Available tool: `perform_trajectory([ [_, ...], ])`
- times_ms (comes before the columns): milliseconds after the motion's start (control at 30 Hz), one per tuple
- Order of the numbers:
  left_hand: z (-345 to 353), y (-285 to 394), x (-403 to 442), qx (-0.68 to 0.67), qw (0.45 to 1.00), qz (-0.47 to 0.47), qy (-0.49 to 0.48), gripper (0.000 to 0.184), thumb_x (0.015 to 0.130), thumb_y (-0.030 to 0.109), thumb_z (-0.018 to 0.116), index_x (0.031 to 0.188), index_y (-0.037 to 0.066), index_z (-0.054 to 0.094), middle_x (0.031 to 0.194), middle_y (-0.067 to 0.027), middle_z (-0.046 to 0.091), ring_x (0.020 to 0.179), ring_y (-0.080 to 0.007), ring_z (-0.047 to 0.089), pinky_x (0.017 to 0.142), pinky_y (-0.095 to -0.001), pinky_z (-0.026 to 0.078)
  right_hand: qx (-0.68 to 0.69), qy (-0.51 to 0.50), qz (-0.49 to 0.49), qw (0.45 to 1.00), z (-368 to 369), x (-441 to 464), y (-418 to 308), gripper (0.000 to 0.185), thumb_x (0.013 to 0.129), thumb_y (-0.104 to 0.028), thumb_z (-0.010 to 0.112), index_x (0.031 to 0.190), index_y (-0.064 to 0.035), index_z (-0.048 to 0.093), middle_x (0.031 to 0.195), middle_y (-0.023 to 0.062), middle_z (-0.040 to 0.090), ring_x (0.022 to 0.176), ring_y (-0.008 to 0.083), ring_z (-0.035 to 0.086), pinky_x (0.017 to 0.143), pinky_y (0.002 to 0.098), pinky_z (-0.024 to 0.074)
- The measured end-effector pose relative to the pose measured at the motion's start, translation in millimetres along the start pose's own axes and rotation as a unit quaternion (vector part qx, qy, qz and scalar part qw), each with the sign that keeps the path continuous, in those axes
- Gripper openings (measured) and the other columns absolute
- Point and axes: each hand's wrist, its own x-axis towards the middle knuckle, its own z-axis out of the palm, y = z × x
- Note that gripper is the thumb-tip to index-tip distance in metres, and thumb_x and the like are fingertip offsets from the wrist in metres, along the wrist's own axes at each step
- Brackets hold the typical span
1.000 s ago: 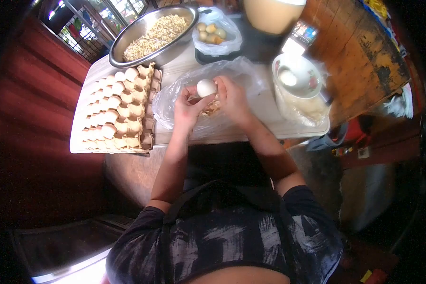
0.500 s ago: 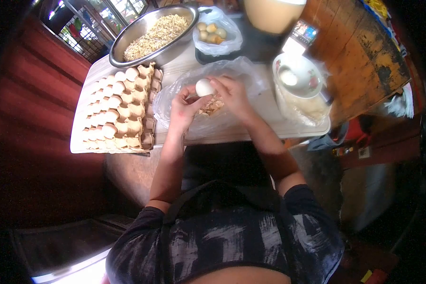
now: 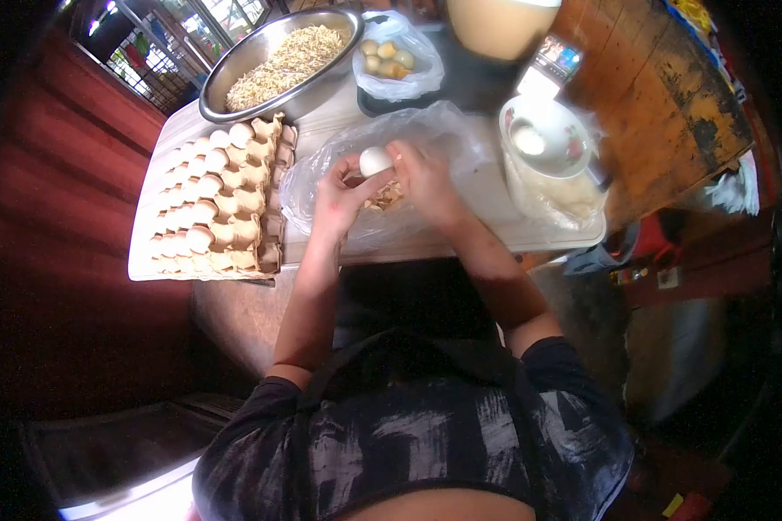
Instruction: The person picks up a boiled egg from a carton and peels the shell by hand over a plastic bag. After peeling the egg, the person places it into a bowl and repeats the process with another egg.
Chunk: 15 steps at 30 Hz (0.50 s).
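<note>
In the head view, our left hand (image 3: 339, 201) pinches a white egg (image 3: 374, 161); our right hand (image 3: 423, 184) meets its right side, but we cannot tell whether those blurred fingers pinch. Beneath the grip, shell pieces (image 3: 381, 200) lie on a plastic bag (image 3: 447, 130); leftward sits an egg tray (image 3: 246, 204), rightward a bowl (image 3: 575, 130).

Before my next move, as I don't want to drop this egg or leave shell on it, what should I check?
1. Left grip: ok, the left hand has thumb and fingers around the egg.
2. Right hand: ok, its fingers are at the egg's side.
3. Shell fully off: cannot tell, the visible top looks white, the underside is hidden.
4. Shell pieces caught: ok, a pile lies on the plastic bag.
5. Floral bowl uncovered: ok, its opening shows.
</note>
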Motion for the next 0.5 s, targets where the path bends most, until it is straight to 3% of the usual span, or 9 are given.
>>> perform_trajectory([
  [167,-3.5,1.1,1.9,-0.018,1.0,0.01,-0.012,0.034,0.078,0.009,0.074,0.107,-0.002,0.061,0.093,-0.0063,0.066,0.079,-0.0087,0.06,0.066,-0.0216,0.047,0.051,0.02,0.021,0.998,0.7,0.0,-0.4,0.014,0.09,-0.012,0.051,0.099,-0.002,0.055,0.088,0.0169,0.063,0.082,0.0371,0.061,0.069,0.045,0.0474],
  [233,-6.6,3.5,0.9,-0.035,0.999,0.009,-0.026,0.033,0.078,0.008,0.073,0.107,-0.002,0.061,0.094,-0.0059,0.066,0.081,-0.0088,0.06,0.069,-0.022,0.047,0.113,0.011,0.098,0.989,0.2,0.2,0.4,0.014,0.092,-0.013,0.049,0.097,-0.0009,0.056,0.083,0.0176,0.063,0.078,0.0369,0.061,0.067,0.0433,0.0477],
  [367,-10.6,3.9,1.0,-0.061,0.998,-0.014,-0.032,0.031,0.08,0.007,0.072,0.107,-0.001,0.06,0.095,-0.0052,0.067,0.085,-0.0091,0.061,0.074,-0.0225,0.045,0.104,-0.009,0.06,0.993,-5.7,4.1,-2.3,0.017,0.093,-0.016,0.049,0.095,-0.0004,0.057,0.081,0.0184,0.062,0.074,0.035,0.062,0.065,0.0415,0.0478],
  [500,-10.6,6.0,1.2,-0.065,0.997,-0.003,-0.032,0.031,0.079,0.007,0.072,0.107,0.0,0.06,0.095,-0.0054,0.067,0.084,-0.0096,0.061,0.071,-0.0214,0.045,0.161,-0.038,0.134,0.977,-3.9,6.0,-5.8,0.022,0.094,-0.02,0.049,0.096,-0.0011,0.061,0.08,0.0184,0.063,0.07,0.0337,0.063,0.063,0.04,0.0475],
])
